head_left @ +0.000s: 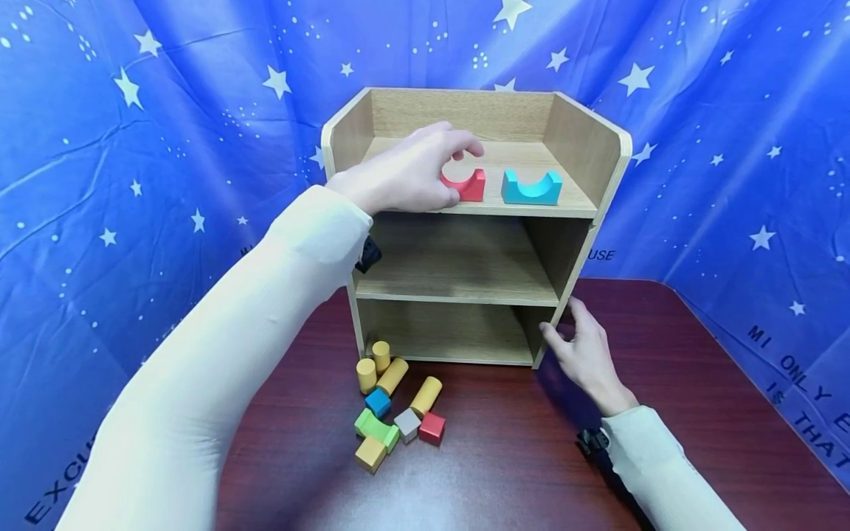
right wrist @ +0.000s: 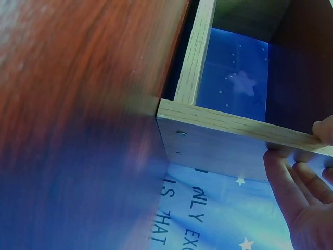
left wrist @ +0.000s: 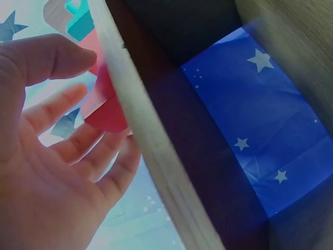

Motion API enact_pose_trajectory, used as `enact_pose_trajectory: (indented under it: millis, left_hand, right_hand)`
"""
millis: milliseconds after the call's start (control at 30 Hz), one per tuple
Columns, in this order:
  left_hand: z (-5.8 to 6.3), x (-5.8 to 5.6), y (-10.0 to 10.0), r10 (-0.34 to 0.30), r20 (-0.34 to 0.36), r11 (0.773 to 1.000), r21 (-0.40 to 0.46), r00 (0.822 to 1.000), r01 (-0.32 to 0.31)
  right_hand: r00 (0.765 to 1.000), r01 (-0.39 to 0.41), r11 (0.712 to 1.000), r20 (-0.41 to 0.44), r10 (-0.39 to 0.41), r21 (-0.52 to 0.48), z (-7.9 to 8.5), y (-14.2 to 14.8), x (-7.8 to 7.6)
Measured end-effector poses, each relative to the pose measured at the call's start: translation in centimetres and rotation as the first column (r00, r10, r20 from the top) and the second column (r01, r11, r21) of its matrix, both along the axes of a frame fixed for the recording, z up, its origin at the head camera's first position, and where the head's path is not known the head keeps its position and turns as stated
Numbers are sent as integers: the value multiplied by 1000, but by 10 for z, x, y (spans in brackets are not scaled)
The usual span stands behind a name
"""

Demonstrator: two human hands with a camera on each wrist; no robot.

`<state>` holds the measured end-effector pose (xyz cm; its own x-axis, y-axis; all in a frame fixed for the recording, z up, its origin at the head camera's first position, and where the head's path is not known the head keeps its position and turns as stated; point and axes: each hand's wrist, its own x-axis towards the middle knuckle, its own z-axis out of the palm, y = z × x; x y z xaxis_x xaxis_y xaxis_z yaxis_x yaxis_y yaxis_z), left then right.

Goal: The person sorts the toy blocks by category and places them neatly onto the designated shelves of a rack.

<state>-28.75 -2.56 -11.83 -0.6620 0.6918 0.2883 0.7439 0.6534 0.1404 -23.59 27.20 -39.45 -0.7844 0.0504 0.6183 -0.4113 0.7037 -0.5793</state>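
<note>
The pale wood-grain shelf unit with flat panels and three tiers (head_left: pixel 465 114) stands at centre frame on a dark reddish-brown, glossy table with streaked grain (head_left: pixel 505 450); a creased blue fabric backdrop printed with white stars and dots (head_left: pixel 199 155) hangs behind. In the lower centre of the frame lie smooth, solid-coloured blocks: four yellow cylinders (head_left: pixel 426 396), two upright and two on their sides, a blue cube (head_left: pixel 378 402), a grey cube (head_left: pixel 407 425), a red cube (head_left: pixel 432 428), a light-green block with a curved notch (head_left: pixel 375 427) and, against it, a tan block (head_left: pixel 370 454). The red block with a semicircular hollow (head_left: pixel 475 186) sits at the front of the top tier, upper centre, hollow upward, its surface even and matte, its left portion covered by the hand. The matching turquoise hollowed block (head_left: pixel 531 193) stands apart to its right. The left hand (head_left: pixel 421 169) is part-way open, thumb against the red block and fingers curved about it; firmness of hold cannot be determined. The right hand (head_left: pixel 587 355), right of centre, pinches the unit's side-panel edge, thumb inside, fingers outside.
</note>
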Motion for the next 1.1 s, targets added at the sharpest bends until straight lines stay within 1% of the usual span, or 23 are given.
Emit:
enact_pose_trajectory:
  millis: [100,200,300,433,600,833,933,1100]
  left_hand:
    - [0,3,-3,15,-36,1000,12,999,-15]
    - [-1,4,-8,10,-55,1000,12,998,-9]
    - [-5,3,-12,-3,-71,1000,30,997,5]
    - [-13,3,-18,-15,-103,997,77,995,23]
    - [-21,6,-26,-41,-139,989,134,989,60]
    - [-30,11,-38,-66,-208,980,173,976,103]
    - [-34,14,-42,-79,-214,972,200,974,123]
    - [-41,18,-50,-104,-194,961,232,976,149]
  right_hand:
    - [1000,-2,1000,-1,2,-2,0,0,0]
    - [1000,-1,1000,-7,1,-1,0,0,-1]
    - [1000,-5,1000,-9,5,-5,0,0,-1]
    - [1000,-14,1000,-7,13,-13,0,-1,-1]
    - [1000,-18,1000,-5,18,-20,0,-1,0]
    - [1000,-13,1000,-4,13,-18,1,-1,-1]
    - [1000,-13,1000,-8,13,-21,1,-1,-1]
    - [1000,-26,999,-10,25,-26,0,-1,0]
